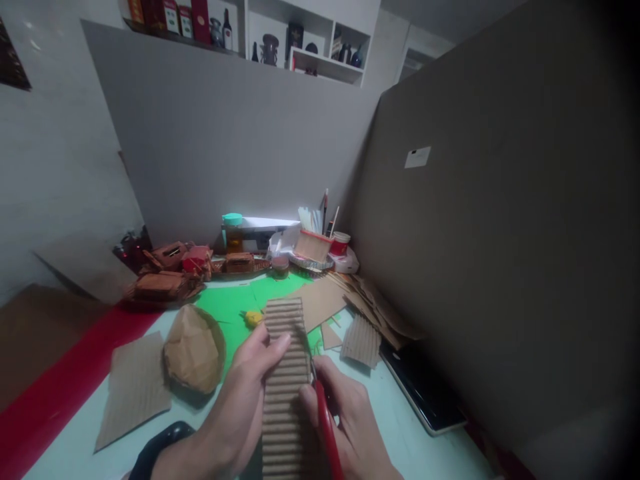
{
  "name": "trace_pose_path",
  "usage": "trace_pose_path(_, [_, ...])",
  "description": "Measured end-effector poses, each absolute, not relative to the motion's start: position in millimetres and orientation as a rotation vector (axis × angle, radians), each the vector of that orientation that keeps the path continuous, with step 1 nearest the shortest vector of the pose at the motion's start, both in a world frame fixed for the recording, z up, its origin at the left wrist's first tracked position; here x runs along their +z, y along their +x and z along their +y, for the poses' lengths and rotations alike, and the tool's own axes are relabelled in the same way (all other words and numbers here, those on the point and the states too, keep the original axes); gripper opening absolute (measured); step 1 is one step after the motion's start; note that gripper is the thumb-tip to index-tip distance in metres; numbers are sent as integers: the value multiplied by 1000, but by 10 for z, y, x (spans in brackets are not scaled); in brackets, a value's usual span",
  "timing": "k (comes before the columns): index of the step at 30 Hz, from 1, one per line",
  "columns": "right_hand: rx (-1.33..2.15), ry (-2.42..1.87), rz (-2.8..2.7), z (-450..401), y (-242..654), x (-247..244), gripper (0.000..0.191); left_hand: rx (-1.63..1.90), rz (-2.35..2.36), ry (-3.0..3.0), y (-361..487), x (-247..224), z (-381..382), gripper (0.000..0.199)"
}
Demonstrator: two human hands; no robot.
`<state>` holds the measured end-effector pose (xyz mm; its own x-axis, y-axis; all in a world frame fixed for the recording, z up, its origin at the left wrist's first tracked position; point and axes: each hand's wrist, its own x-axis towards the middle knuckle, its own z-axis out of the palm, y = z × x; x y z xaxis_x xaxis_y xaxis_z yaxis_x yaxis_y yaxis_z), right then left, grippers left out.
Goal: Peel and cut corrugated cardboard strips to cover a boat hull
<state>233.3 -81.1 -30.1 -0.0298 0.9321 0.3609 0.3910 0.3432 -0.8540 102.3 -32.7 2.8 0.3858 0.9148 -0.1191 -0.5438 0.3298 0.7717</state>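
Observation:
A long strip of corrugated cardboard (285,407) stands upright before me, its ridges running across. My left hand (245,387) grips it by the left edge, thumb on the ridged face. In my right hand (345,407) are red-handled scissors (327,427), their blades at the strip's right edge and partly hidden. The right thumb touches the cardboard. Beyond the strip lies a small yellow object (253,319) on a green sheet (227,320). Left of my hands sits a rounded brown-paper-covered piece (194,348).
A flat cardboard piece (134,383) lies at the left, a ridged scrap (361,341) at the right. Near the right panel are stacked cardboard (385,310) and a black phone-like device (425,387). Brown model boats (163,285) and a container of sticks (313,245) line the back.

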Motion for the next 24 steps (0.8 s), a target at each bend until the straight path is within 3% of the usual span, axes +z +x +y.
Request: trace_pose_path(24, [759, -1326, -1757, -936, 2539, -226, 21, 954, 579, 749, 1049, -46, -366, 16])
